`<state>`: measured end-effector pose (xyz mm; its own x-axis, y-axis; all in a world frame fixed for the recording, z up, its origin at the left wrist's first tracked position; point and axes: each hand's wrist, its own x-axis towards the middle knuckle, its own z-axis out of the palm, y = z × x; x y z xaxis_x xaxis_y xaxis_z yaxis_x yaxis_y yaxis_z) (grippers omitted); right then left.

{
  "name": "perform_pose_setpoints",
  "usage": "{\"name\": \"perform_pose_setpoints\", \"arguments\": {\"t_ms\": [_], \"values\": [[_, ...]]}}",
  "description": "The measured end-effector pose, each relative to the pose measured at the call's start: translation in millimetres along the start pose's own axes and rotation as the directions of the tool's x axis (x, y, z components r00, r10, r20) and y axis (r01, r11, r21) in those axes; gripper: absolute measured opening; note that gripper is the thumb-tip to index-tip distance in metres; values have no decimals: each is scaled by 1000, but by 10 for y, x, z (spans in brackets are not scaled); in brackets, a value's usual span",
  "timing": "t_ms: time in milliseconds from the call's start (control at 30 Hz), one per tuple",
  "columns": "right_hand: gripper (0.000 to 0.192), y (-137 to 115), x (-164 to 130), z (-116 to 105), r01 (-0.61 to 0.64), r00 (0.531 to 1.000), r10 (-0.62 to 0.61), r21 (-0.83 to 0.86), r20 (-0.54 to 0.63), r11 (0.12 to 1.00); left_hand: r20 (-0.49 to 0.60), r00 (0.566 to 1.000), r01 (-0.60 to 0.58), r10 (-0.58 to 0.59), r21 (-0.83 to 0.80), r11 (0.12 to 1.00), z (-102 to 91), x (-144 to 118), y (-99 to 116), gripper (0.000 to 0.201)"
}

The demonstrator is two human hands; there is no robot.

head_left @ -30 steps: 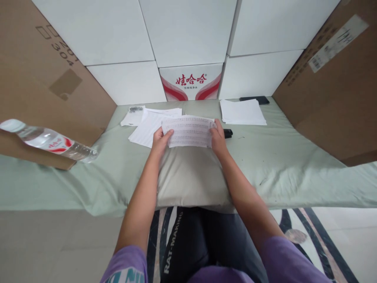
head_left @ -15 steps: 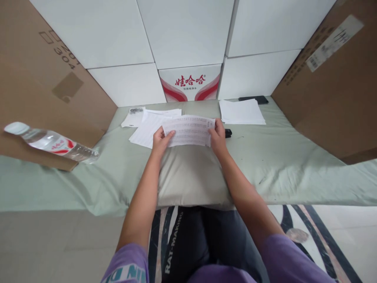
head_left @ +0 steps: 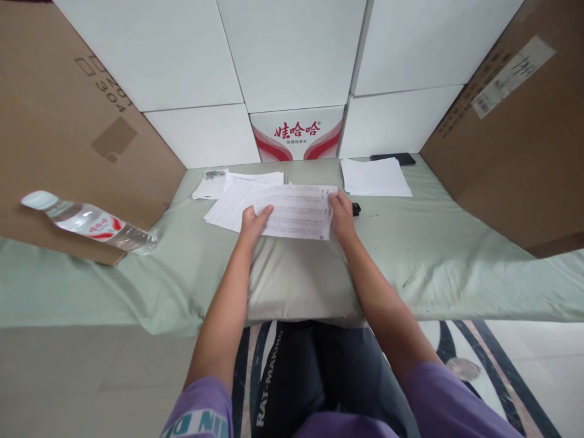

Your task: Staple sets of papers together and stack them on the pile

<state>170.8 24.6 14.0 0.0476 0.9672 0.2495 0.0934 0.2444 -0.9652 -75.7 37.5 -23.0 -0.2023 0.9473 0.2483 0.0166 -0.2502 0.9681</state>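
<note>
Head view shows both hands gripping a printed sheet point(head_left: 296, 211) over a pale cushion point(head_left: 296, 280) on the green-covered table point(head_left: 456, 243). Left hand point(head_left: 253, 222) pinches its left edge, thumb on top; right hand point(head_left: 342, 216) clamps the right edge. Loose white papers point(head_left: 228, 204) lie just behind, touching it.

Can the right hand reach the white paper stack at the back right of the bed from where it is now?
Probably yes. The right hand holds the printed sheet, so it must let go first. The paper stack lies just beyond it, with only a small black object between them.
</note>
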Motion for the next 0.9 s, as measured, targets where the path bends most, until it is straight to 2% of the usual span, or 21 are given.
{"name": "perform_pose_setpoints", "arguments": {"t_ms": [233,500,900], "values": [[57,-11,32,-5,-17,1000,16,64,7,998,-9,998,55,-55,-11,998,7,7,-22,51],[50,52,73,9,19,999,-16,100,-37,995,9,994,112,-112,-30,993,-22,-22,35,55],[29,-2,79,-44,-141,989,139,42,42,989,29,992,124,-122,-37,992,-53,-14,78,54]]}}
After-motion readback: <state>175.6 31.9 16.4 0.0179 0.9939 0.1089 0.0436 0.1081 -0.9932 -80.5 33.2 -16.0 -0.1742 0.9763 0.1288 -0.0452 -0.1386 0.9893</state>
